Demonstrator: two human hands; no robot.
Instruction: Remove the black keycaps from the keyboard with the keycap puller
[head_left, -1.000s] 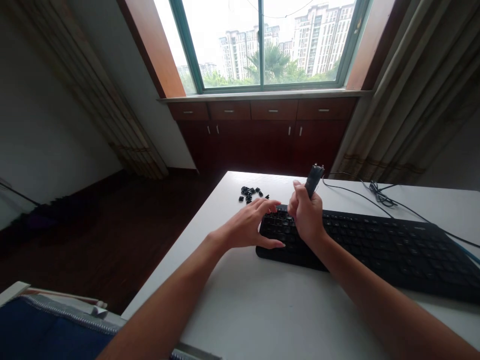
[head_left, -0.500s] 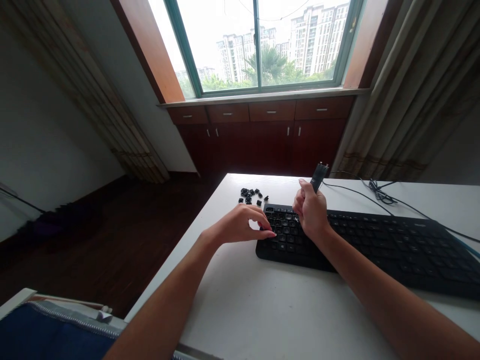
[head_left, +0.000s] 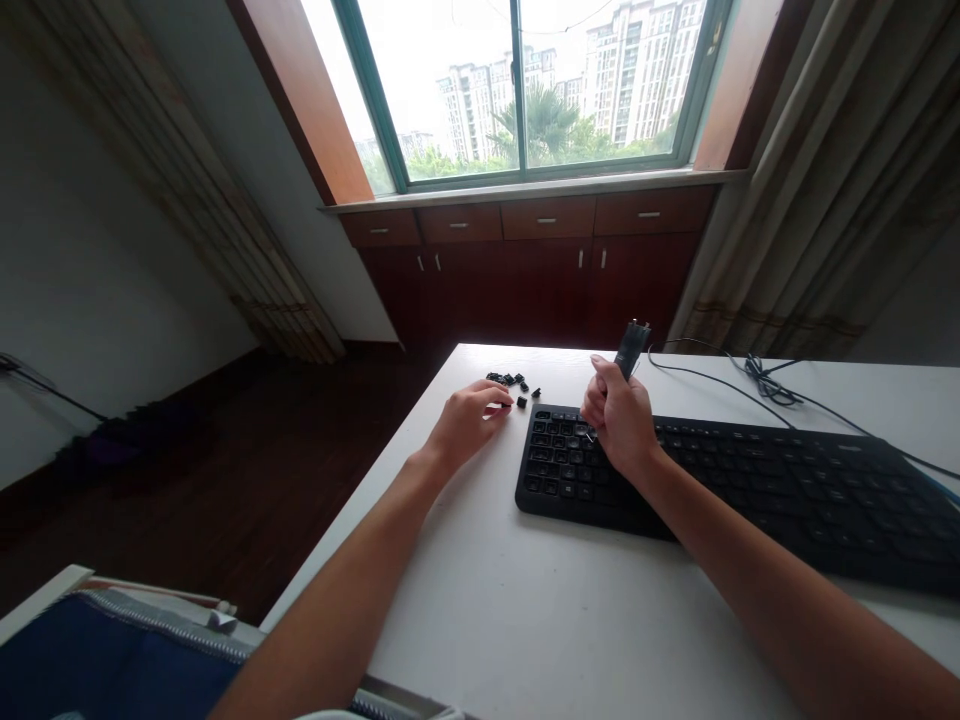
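My left hand (head_left: 469, 418) is over the left part of the table, beside a loose pile of small black keycaps (head_left: 521, 402). Its fingers are pinched together, and a dark sliver that looks like a keycap shows between the tips. My right hand (head_left: 621, 415) makes a fist round a black keycap puller (head_left: 631, 348), its pronged end up and thin wire poking out below. That fist is above the upper left part of a black keyboard (head_left: 720, 490). At the keyboard's left end several sockets show without caps.
A white table (head_left: 540, 610) carries everything. Black cable (head_left: 769, 385) lies coiled behind the keyboard. At the lower left is a chair with dark blue cloth (head_left: 112, 660). Wooden cabinets (head_left: 525, 285) stand under the window beyond the table.
My left hand has left the keyboard's left end and moved up and left to the keycap pile. My right hand stays above the keyboard with the keycap puller. The view has shifted slightly.
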